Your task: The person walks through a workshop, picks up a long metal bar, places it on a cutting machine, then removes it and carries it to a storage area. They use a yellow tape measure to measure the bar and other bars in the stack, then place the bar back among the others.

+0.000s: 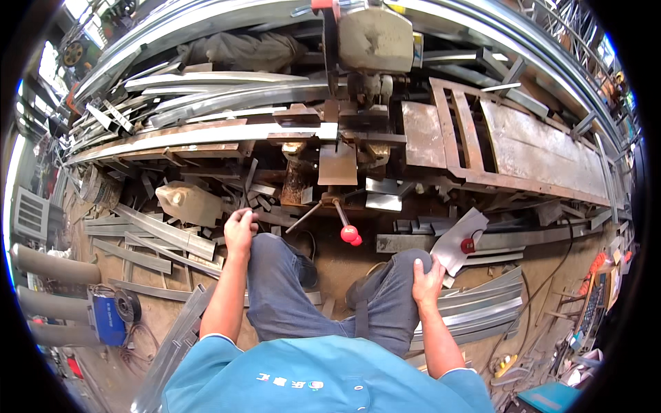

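Observation:
My left hand (241,226) is closed above my left knee, its fingers curled together. Whatever may be in them is hidden. My right hand (428,282) lies on my right knee with thumb and fingers apart. Beside its fingertips is a white sheet (451,249) with a small round red object (468,246) on it; I cannot tell whether the fingers touch the sheet. Ahead of me stands a cutting machine (375,41) with a vise handle that ends in red knobs (350,234). A long pale metal bar (227,134) lies in the machine from the left.
A rusty steel frame table (451,138) extends right of the machine. Metal offcuts (165,230) and stacked channel pieces (482,306) lie on the floor. A plastic jug (186,203) sits at left, near a blue machine (108,320). A dark cable (551,275) curves along the right.

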`<action>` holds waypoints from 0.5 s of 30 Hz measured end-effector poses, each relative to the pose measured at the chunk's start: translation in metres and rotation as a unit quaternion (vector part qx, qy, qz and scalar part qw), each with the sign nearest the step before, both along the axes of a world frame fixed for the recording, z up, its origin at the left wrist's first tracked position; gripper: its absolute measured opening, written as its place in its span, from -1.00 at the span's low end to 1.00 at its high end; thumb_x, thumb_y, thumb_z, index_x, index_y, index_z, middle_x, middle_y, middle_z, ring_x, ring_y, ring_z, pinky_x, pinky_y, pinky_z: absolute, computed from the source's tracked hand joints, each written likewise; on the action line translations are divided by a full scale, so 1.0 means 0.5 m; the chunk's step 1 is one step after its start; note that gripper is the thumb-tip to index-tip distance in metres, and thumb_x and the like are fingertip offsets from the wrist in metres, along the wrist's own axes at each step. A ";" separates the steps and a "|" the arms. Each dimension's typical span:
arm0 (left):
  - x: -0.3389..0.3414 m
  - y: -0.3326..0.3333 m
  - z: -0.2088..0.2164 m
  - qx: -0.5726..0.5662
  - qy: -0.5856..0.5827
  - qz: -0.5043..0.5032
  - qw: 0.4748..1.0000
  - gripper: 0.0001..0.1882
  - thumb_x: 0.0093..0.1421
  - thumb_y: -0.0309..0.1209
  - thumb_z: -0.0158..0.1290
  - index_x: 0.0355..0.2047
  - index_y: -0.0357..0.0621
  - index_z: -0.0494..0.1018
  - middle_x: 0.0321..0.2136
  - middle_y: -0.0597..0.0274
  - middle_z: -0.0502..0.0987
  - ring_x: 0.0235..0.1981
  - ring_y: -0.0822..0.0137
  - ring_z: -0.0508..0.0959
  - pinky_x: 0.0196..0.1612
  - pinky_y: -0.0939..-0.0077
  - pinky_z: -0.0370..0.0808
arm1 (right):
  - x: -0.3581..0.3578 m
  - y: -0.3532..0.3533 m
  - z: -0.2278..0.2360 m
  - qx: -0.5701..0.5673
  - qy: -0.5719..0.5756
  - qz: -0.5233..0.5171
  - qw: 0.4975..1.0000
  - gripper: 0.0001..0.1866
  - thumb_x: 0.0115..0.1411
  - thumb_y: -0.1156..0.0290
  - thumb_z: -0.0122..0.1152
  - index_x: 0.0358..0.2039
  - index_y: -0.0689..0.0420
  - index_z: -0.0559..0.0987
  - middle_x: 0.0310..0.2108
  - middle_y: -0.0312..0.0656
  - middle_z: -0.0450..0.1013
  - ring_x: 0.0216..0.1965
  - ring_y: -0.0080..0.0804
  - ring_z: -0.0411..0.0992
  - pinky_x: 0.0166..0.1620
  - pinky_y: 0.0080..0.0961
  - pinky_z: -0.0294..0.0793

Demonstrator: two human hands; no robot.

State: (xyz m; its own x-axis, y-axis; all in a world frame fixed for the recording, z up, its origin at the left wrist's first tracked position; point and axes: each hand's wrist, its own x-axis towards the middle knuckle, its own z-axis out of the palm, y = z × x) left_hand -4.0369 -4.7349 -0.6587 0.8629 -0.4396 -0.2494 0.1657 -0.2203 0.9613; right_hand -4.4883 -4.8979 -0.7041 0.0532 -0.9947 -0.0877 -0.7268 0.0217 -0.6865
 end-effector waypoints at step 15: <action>0.217 -0.364 -0.025 -0.202 0.276 0.110 0.933 -0.59 0.31 0.03 0.03 -0.15 -0.05 0.47 -0.34 0.25 0.58 -0.34 0.26 0.59 -0.35 0.35 0.48 | 0.019 0.026 0.021 -0.027 0.120 -0.024 0.992 -0.30 0.23 -0.02 0.15 0.21 0.24 0.36 0.08 0.18 0.33 0.11 0.14 0.33 0.16 -0.13 0.33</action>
